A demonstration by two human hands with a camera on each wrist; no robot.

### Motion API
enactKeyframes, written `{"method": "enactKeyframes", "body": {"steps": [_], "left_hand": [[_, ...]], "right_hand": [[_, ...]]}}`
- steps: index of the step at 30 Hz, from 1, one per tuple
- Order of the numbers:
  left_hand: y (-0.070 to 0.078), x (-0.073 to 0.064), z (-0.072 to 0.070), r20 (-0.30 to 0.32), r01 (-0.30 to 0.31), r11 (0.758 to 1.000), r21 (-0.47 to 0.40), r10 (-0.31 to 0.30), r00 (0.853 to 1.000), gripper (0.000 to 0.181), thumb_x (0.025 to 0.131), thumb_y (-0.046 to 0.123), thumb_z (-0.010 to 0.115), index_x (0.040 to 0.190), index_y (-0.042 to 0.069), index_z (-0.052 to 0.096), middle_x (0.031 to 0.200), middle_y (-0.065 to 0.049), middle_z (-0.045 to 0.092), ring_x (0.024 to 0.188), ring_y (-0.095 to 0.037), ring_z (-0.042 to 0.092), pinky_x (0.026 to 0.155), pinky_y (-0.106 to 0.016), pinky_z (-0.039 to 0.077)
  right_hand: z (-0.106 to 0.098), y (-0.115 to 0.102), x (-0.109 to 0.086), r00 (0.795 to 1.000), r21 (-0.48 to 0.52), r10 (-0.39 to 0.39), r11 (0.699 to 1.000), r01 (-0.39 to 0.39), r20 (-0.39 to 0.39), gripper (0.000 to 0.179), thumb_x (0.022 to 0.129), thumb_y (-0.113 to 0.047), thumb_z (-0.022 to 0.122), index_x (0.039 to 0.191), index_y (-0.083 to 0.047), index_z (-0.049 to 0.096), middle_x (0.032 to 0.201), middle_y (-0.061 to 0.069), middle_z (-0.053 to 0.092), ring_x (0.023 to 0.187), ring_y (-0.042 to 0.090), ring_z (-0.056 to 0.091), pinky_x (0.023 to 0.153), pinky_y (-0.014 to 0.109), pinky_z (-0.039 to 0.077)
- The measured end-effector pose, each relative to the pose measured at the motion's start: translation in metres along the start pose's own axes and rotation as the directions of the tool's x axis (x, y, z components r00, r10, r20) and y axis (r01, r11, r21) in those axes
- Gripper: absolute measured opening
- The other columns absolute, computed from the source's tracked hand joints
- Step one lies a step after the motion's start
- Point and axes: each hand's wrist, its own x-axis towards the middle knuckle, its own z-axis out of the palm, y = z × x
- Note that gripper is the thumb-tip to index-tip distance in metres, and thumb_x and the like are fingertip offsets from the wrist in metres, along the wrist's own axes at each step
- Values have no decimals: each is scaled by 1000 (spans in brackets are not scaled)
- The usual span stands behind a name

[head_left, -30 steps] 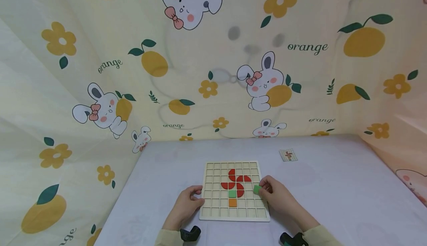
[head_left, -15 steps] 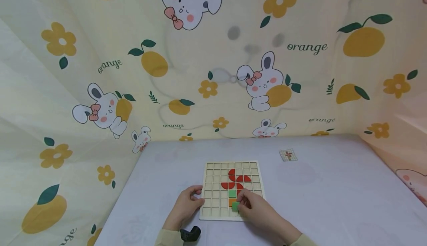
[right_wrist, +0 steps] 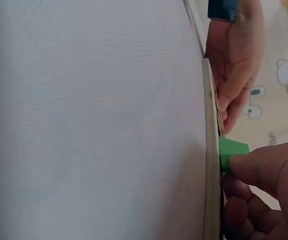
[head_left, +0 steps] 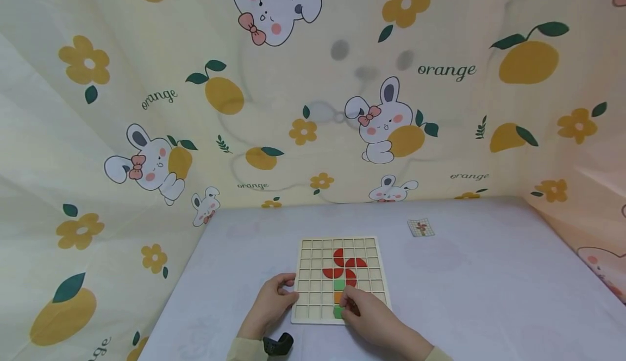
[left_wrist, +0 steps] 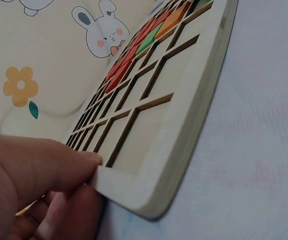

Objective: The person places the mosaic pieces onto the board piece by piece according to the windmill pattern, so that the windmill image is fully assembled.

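Note:
A pale wooden grid board (head_left: 314, 280) lies on the table. My left hand (head_left: 274, 299) grips its left edge; in the left wrist view the thumb (left_wrist: 69, 162) rests on the rim with a finger beneath. Between thumb and fingertips my right hand (head_left: 369, 315) pinches a green square tile (right_wrist: 232, 150), low over the board's bottom row. Whether that tile is seated in a cell, I cannot tell. Just above it sits an orange square tile (head_left: 338, 297), partly hidden by the right hand, then another green square tile (head_left: 339, 285). Several red curved pieces (head_left: 334, 273) form a pinwheel higher up.
A small card (head_left: 421, 227) printed with a grid and a pinwheel pattern lies at the back right of the white-covered table (head_left: 464, 274). A patterned cloth (head_left: 274, 78) hangs behind and at the sides. Near the left sleeve is a black wrist device (head_left: 279, 344).
My right hand has carried the green tile from the board's right edge leftward and down to the bottom row, below the orange tile. My left hand has stayed at the left edge.

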Motion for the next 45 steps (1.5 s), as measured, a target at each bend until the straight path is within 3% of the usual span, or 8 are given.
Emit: {"method": "enactKeyframes", "body": {"steps": [12, 22, 37, 45], "left_hand": [[-1, -1, 2, -7, -4, 1000, 21, 4, 1000, 49, 78, 6, 75, 125, 8, 61, 106, -4, 57, 78, -17, 56, 62, -29, 49], [0, -2, 1, -5, -7, 1000, 15, 7, 1000, 49, 78, 6, 75, 124, 8, 61, 106, -5, 57, 78, -18, 55, 63, -31, 49], [1, 0, 2, -7, -2, 1000, 23, 3, 1000, 49, 77, 6, 75, 124, 8, 61, 105, -4, 57, 77, -17, 54, 62, -29, 48], [-1, 0, 2, -4, 0, 1000, -4, 0, 1000, 49, 77, 5, 74, 124, 7, 61, 106, -5, 56, 77, -18, 56, 62, -30, 50]], "right_hand": [[0, 0, 0, 1000, 16, 17, 1000, -17, -9, 11, 89, -16, 67, 87, -22, 58, 75, -10, 51, 69, 7, 48, 59, 25, 42], [3, -2, -1, 1000, -36, -6, 999, 5, -11, 9, 86, -14, 69, 90, -20, 64, 79, -11, 50, 71, 6, 47, 62, 24, 42], [6, -2, 1, 999, -23, 54, 998, -54, 4, 14, 86, -16, 70, 94, -20, 59, 77, -9, 51, 69, 8, 47, 59, 26, 41], [7, -1, 2, 998, -4, 67, 998, -67, 14, 18, 86, -18, 71, 89, -19, 54, 75, -7, 50, 67, 8, 47, 57, 26, 40]]}}
